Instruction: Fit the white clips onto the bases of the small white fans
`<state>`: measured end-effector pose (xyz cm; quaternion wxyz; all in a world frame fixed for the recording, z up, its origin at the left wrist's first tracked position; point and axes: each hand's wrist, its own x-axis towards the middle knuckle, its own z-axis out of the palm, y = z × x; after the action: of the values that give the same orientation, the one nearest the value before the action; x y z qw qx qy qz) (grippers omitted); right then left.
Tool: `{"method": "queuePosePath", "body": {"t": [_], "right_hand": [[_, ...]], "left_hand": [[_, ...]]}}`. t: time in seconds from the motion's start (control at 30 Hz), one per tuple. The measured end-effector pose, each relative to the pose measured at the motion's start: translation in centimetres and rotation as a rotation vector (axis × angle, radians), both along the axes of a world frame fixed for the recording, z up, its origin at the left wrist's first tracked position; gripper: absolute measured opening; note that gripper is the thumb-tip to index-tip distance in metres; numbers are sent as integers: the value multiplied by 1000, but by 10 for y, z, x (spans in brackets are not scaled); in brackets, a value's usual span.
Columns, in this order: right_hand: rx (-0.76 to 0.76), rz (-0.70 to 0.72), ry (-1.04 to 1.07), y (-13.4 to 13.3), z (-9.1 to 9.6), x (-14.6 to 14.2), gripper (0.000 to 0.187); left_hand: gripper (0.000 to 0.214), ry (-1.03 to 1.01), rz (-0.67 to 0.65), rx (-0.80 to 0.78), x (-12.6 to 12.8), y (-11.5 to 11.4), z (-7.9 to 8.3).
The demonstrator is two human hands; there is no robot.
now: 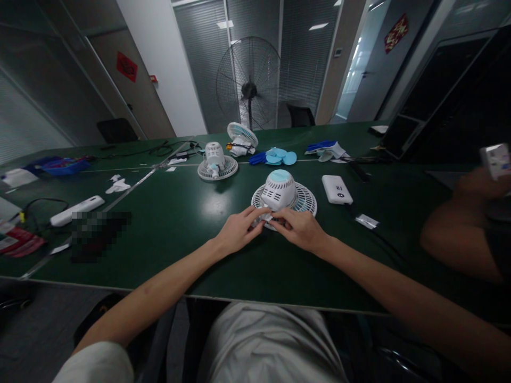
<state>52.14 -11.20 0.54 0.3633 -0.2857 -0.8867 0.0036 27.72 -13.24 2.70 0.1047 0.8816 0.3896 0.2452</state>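
Note:
A small white fan (284,194) lies face down on the green table (183,234), its domed motor housing with a light blue cap pointing up. My left hand (239,230) and my right hand (300,227) meet at the near edge of its grille. Both hands have their fingers pinched together around a small pale piece at the fan's rim; what it is I cannot make out.
A second fan body (217,161) and a third fan (241,138) lie farther back, beside blue blades (279,156). A white power bank (337,189) sits right of my fan. Another person's arm (459,234) holds a phone (495,159) at right. A big floor fan (248,85) stands behind.

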Motion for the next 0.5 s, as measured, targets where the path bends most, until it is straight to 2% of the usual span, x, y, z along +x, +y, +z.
{"method": "queuePosePath", "body": {"t": [0.5], "right_hand": [[-139, -76, -26, -5, 8, -7, 25]], "left_hand": [[39, 23, 13, 17, 1, 1, -2]]}}
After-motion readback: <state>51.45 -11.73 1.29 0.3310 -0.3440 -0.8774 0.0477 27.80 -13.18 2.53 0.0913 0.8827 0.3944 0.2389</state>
